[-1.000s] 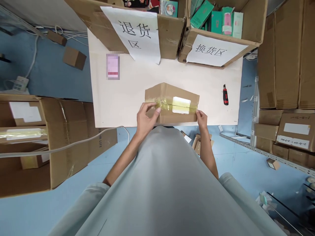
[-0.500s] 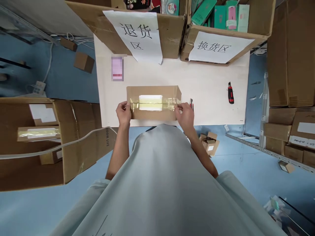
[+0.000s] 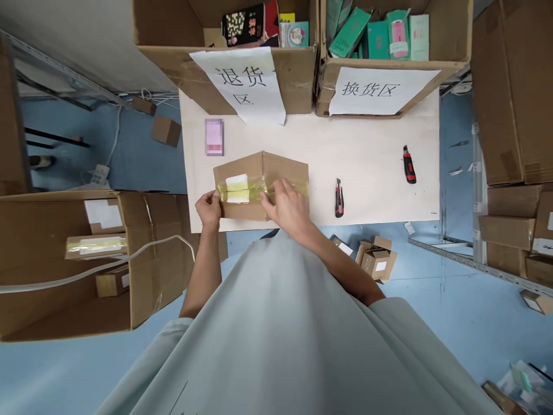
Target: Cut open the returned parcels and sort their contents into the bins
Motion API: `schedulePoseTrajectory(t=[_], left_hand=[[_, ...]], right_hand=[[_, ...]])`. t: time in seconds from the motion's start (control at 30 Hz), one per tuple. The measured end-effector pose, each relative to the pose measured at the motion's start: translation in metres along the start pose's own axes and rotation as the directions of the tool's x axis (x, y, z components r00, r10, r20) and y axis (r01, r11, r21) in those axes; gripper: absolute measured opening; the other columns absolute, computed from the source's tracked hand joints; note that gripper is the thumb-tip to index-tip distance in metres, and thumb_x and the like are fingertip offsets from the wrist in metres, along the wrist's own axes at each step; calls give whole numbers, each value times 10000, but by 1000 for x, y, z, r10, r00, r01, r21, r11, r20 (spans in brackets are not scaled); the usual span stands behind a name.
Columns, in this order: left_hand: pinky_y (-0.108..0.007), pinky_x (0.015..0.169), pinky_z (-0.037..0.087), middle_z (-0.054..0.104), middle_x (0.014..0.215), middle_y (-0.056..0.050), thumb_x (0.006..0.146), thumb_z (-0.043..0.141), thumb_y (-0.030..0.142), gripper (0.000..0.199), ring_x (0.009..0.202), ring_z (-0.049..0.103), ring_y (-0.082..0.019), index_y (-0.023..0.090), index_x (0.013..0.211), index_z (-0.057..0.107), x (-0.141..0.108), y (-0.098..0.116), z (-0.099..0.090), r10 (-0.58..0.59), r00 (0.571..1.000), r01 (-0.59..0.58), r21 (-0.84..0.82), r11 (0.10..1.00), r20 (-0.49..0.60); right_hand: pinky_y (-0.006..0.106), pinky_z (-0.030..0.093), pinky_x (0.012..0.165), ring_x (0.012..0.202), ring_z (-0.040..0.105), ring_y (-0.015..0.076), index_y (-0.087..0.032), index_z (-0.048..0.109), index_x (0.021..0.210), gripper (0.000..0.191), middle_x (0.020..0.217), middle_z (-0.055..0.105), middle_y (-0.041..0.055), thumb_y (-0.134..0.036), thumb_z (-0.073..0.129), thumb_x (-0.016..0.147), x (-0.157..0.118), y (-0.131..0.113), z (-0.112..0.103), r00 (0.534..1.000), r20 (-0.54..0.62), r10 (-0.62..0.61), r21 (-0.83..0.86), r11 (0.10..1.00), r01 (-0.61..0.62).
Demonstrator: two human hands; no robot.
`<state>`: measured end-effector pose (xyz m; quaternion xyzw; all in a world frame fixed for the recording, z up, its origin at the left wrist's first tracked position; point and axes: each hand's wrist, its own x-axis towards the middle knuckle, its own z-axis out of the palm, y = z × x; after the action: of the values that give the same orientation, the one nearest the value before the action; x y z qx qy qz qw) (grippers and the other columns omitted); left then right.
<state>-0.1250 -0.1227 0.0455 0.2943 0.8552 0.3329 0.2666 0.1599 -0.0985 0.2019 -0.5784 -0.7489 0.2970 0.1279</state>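
Observation:
A brown cardboard box (image 3: 242, 211) with clear yellowish tape and a white label lies tilted on the white table, two of its faces meeting at a ridge. My left hand (image 3: 208, 208) pinches its left edge, where the tape ends. Bent over the box, my right hand (image 3: 288, 206) grips it near the ridge, thumb and fingertips on the taped surface. The palm hides part of the right face. To the right of the box lies a red and black box cutter (image 3: 339, 199).
Another box cutter (image 3: 408, 165) lies farther right on the table (image 3: 371, 155). A blurred pink item (image 3: 214, 137) sits at left. Two labelled cartons, one with printed packs (image 3: 207, 95) and one with green boxes (image 3: 319, 104), stand at the back. A large open carton (image 3: 159, 259) stands at left.
The box has turned and tilted, so a second face and a ridge now show. My right hand has moved left from its right end onto the box. The view has shifted slightly.

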Motion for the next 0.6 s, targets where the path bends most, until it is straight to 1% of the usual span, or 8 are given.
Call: schedulePoseTrajectory(t=[0.1,0.17,0.23,0.3,0.37,0.47,0.53,0.6], left_hand=[[-406,1045,603,819,1149,-159,899,696,387,325,1044,766,-260,125,1075,775,-12,11,2,36,998,-34,-35,999,46],[-404,1017,613,826,1131,-153,884,736,411,350,1032,769,-265,128,1084,783,-23,21,5,59,993,-53,-56,997,101],[-396,972,625,833,1106,-142,870,766,429,366,1002,775,-270,138,1090,790,-37,33,10,75,982,-64,-66,996,173],[-392,950,625,835,1098,-126,862,786,430,358,967,781,-269,159,1095,795,-51,43,16,88,970,-82,-34,996,225],[-399,962,615,834,1100,-109,865,791,424,331,945,785,-267,184,1092,793,-64,50,18,95,967,-105,30,994,238],[-400,953,611,829,1130,-104,863,782,424,305,949,795,-269,199,1067,769,-80,50,10,80,960,-91,27,996,268],[-382,902,620,826,1159,-109,831,794,431,317,962,803,-273,199,1042,747,-89,45,0,52,945,-39,-45,998,324],[-366,846,625,824,1154,-111,792,812,442,338,962,806,-279,204,1015,725,-98,39,-9,18,931,19,-98,995,365]], right_hand=[[407,591,935,1075,737,312,-179,705,1176,273,1181,747,154,-379,528,1124,-5,38,-8,997,-6,82,-19,996,-82],[427,591,956,1062,746,315,-180,711,1175,248,1193,759,160,-324,526,1096,-5,73,-13,988,-11,151,-29,988,-151],[453,586,977,1047,764,329,-165,721,1105,223,1203,768,189,-242,515,1066,-3,112,-18,966,-4,259,-28,966,-259],[444,582,990,1044,776,322,-184,720,1012,193,1132,798,169,-235,538,1051,-3,146,-22,938,33,345,34,938,-346],[402,588,966,1020,785,292,-206,709,972,164,1075,819,129,-296,590,1040,-10,169,-23,925,46,377,154,913,-379],[376,576,907,961,774,274,-235,690,928,158,998,820,94,-337,607,1015,-35,178,-20,927,14,376,172,912,-373],[379,562,877,931,759,279,-246,681,919,177,969,809,91,-352,580,1018,-57,173,-17,924,6,382,130,916,-379],[377,557,873,939,760,279,-248,677,942,186,984,807,96,-367,561,1026,-77,167,-13,918,13,397,138,909,-394]])
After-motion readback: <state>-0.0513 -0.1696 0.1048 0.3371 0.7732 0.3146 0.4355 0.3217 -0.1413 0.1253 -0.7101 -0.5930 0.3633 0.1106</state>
